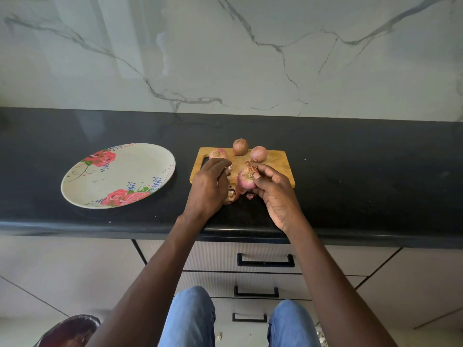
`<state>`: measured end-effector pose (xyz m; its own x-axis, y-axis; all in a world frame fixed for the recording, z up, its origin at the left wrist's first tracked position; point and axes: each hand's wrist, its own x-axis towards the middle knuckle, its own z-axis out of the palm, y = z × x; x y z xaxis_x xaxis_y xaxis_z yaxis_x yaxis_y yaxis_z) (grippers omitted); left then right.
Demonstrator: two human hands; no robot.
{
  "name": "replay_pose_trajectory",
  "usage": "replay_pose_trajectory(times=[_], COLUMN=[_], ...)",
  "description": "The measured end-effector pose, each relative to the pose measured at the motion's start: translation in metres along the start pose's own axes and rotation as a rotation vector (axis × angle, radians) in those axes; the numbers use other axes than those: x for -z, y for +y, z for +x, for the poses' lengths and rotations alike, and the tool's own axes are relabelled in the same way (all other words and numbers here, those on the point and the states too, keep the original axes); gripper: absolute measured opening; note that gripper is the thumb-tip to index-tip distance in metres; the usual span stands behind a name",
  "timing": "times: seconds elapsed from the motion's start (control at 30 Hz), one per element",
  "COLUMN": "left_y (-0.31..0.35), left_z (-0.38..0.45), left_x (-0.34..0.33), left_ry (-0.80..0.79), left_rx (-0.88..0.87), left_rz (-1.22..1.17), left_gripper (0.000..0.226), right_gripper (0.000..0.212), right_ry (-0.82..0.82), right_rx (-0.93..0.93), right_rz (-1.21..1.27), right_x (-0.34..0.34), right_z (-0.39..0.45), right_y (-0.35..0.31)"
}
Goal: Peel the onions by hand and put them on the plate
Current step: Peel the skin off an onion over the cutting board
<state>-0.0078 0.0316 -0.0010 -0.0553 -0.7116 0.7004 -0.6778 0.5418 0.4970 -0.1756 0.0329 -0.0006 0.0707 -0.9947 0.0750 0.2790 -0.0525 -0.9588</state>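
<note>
Under both hands lies a wooden cutting board (275,162), warm honey-brown with a smooth, faintly satin face, set on a black stone countertop (350,171) that is polished and finely speckled. In the right hand (274,194) the onion (246,180) shows dry, papery pink skin with a wiry tuft of roots, and just beside the left hand (208,189) lie loose peels (231,195) of the same thin, crinkled, paper-like skin. Well to the left of the left hand the plate (125,171) looks smooth and matt-cream with a printed rose pattern, and beyond the hands the marble-look wall (225,58) is glossy and reflective.
</note>
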Motion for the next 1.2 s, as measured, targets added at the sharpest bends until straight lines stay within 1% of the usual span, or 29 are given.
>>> replay_pose_trajectory(times=[0.07, 0.1, 0.23, 0.3, 0.4, 0.67, 0.87, 1.1, 1.13, 1.2], left_y=[0.0019, 0.0020, -0.0008, -0.0004, 0.0020, -0.0020, -0.0022, -0.0032, -0.0040, -0.0057], left_z=[-0.0014, -0.0020, -0.0010, 0.0009, 0.0023, 0.0013, 0.0004, 0.0004, 0.0007, 0.0012], left_x=[0.0026, 0.0032, 0.0047, 0.0060, 0.0072, 0.0041, 0.0026, 0.0027, 0.0019, 0.0007], left_ry=[-0.047, -0.067, -0.107, -0.162, -0.237, -0.146, -0.156, -0.193, -0.166, -0.095], left_rx=[-0.037, -0.044, 0.003, 0.040, 0.077, 0.073, 0.063, 0.064, 0.072, 0.091], left_rz=[-0.044, -0.067, -0.236, -0.326, -0.331, -0.312, -0.272, -0.217, -0.186, -0.146], left_gripper=[0.040, 0.042, 0.034, 0.036, 0.035, 0.013, 0.009, 0.007, 0.011, 0.032], right_gripper=[0.027, 0.027, 0.026, 0.027, 0.028, 0.023, 0.020, 0.025, 0.027, 0.032], right_ry=[0.010, 0.012, -0.005, -0.021, -0.045, -0.030, 0.005, 0.037, 0.045, 0.061], right_rx=[-0.004, -0.004, 0.004, 0.010, 0.019, 0.015, 0.006, -0.005, -0.010, -0.022], right_rz=[0.039, 0.051, 0.026, -0.011, -0.064, -0.082, -0.029, 0.027, 0.026, 0.024], right_x=[0.0005, 0.0005, 0.0024, 0.0041, 0.0051, 0.0031, 0.0015, 0.0050, 0.0057, 0.0059], right_z=[-0.0002, -0.0004, 0.0005, 0.0011, 0.0010, -0.0006, -0.0012, 0.0052, 0.0064, 0.0071], right_y=[-0.0004, -0.0008, -0.0014, 0.0003, 0.0028, 0.0017, -0.0021, 0.0041, 0.0053, 0.0064])
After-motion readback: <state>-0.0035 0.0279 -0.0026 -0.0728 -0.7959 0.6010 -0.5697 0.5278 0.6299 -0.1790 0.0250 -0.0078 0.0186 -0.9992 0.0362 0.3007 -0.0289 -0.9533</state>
